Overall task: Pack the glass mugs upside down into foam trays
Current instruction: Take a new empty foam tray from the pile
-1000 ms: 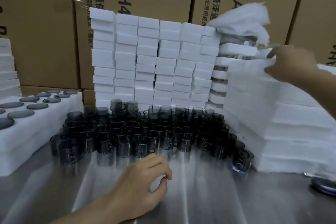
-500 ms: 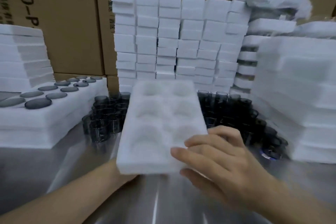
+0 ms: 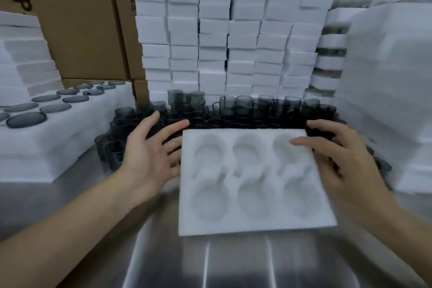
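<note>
A white foam tray (image 3: 252, 222) with several round pockets, all bare, lies flat on the steel table in front of me. My left hand (image 3: 149, 154) is spread just off its left edge, fingers straight, holding nothing. My right hand (image 3: 339, 163) rests on the tray's right edge with straight fingers, the thumb lying over the far right pocket. Behind the tray stands a crowd of smoky grey glass mugs (image 3: 245, 106), upright, some stacked two high.
A filled foam tray (image 3: 70, 124) with mug bottoms showing sits on a stack at the left. Foam blocks (image 3: 233, 30) form a wall behind the mugs. More foam trays (image 3: 392, 100) are piled at the right. Cardboard boxes (image 3: 81, 18) stand behind.
The foam tray has come down flat onto the table, turned with its long side across. My left hand came out from under it and spread open; my right hand shifted to its right edge.
</note>
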### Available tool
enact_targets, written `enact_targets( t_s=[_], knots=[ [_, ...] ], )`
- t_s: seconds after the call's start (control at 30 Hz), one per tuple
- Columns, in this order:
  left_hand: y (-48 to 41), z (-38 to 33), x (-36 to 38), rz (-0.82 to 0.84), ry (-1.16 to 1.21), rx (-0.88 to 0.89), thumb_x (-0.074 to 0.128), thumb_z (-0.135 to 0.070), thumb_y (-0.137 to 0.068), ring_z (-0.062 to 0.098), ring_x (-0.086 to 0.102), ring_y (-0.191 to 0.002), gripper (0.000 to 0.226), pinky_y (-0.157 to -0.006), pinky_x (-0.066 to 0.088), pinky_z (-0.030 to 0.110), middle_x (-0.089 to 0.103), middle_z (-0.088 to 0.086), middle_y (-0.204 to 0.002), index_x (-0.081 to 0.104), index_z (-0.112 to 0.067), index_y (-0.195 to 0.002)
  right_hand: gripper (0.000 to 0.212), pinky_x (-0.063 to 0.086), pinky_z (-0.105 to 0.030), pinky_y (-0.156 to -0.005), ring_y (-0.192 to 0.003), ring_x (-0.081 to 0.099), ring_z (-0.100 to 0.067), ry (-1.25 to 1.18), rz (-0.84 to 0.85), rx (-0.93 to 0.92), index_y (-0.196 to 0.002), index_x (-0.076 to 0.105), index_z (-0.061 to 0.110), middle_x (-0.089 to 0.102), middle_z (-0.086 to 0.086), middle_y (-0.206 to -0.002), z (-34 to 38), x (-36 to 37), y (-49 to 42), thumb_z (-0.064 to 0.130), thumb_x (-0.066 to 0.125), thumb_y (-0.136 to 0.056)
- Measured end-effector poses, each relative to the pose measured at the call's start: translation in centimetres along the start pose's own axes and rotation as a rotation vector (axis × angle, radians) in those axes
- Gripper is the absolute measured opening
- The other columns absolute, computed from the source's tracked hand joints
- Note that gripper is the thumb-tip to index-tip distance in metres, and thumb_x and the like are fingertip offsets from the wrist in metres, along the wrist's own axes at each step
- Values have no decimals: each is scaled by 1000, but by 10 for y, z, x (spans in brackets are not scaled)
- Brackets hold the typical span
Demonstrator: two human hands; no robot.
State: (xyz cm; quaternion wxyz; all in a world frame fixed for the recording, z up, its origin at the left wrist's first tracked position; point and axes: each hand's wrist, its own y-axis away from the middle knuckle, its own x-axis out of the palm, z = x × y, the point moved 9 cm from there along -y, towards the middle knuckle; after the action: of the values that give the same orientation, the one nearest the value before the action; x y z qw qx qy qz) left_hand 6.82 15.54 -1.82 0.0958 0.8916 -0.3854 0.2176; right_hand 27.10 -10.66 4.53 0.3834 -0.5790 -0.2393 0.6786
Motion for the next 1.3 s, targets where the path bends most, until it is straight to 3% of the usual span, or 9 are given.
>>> enact_targets(
  t_s=[0.07,0.17,0.4,0.57,0.77,0.9,1.0,1.17,1.3],
  knots=[
    [1,3,6,-19,-169,-14,68,-59,-87,35,75,-116,49,-104,58,56,80,10,-120,85,-21,-113,45,47,-14,-93,-123,61,-4,-242,171,108,-114,78,45,61,21,-134,-7,12,3,4,60,-104],
    [-5,12,7,-40,-354,-9,81,-37,-78,30,81,-97,30,-86,62,41,81,16,-110,86,-18,-99,29,39,-5,-98,-130,53,8,-293,416,170,-122,75,50,54,33,-137,-6,40,16,43,52,-105],
    [-3,7,2,-9,-885,108,74,-26,-100,15,81,-91,14,-91,59,43,83,-5,-100,82,-37,-97,47,45,-18,-86,-106,62,3,-232,427,229,-126,62,66,55,32,-123,-16,41,17,87,48,-86],
    [2,-2,3,-65,-993,175,77,-22,-97,15,80,-84,19,-93,62,49,83,-4,-92,81,-39,-90,59,38,-13,-57,-58,47,-5,-309,498,255,-137,54,64,49,9,-67,-19,37,16,88,54,-84],
    [12,-14,13,-100,-1145,268,73,-41,-94,17,75,-72,6,-83,63,50,77,-4,-77,75,-43,-88,66,45,-19,-57,-63,56,-14,-594,795,393,-140,51,63,55,-7,-78,-18,50,34,45,77,-82],
    [17,-19,16,-67,-1037,239,55,-79,-82,21,43,-42,57,-54,37,34,46,3,-46,81,-27,-82,39,57,-31,-75,-79,71,-9,-484,403,360,-119,68,49,76,9,-94,-28,38,17,21,77,-94],
    [20,-12,24,38,-898,189,60,-78,-82,19,28,-43,60,-52,27,30,31,1,-46,81,-22,-85,13,50,-15,-73,-87,68,-2,-322,93,374,-100,71,41,73,20,-96,-32,17,13,31,73,-92],
    [32,15,46,210,-893,100,71,-79,-75,22,43,-43,52,-46,37,25,52,8,-52,72,-39,-109,6,46,-17,-58,-62,57,-5,-247,160,404,-93,69,41,65,5,-72,-29,21,14,46,68,-94],
    [37,42,56,304,-853,-23,86,-66,-73,30,67,-55,69,-49,47,27,77,16,-77,52,-64,-133,5,64,-31,-73,-91,73,-11,-658,83,511,-101,74,33,74,6,-97,-26,27,15,37,72,-98]
  ],
)
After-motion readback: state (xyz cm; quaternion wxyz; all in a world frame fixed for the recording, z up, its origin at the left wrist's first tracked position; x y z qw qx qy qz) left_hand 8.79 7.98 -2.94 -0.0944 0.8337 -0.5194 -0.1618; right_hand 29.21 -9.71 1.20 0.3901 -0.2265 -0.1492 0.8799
